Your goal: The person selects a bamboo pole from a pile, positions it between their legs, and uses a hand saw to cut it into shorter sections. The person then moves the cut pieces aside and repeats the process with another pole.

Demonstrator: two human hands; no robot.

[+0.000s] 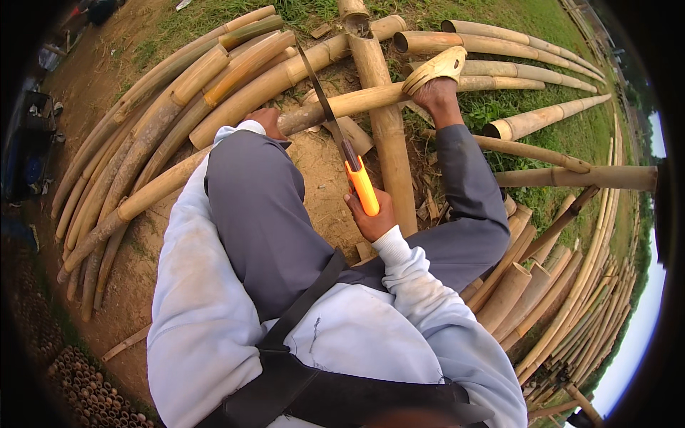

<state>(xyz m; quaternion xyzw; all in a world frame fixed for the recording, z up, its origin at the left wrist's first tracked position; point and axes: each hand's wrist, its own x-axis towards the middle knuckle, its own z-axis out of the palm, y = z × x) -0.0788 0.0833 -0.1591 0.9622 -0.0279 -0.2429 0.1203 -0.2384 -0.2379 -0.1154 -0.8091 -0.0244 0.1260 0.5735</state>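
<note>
Bamboo pole (357,103) crosses the frame's upper centre, its long axis slanting from lower left to upper right over a log (394,160), apparently steadied by left hand (268,123) and foot (437,96). Left grip's closure: cannot tell. Right hand (374,216) wraps its grip round the saw (364,188), blade pointing up and leftward.

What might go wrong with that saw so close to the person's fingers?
The saw might skip off the bamboo pole and nick the bare left hand, which grips the pole beside the blade. The pole, lying across a thicker bamboo, could also roll or shift if that hand or the foot on it lets up.
</note>
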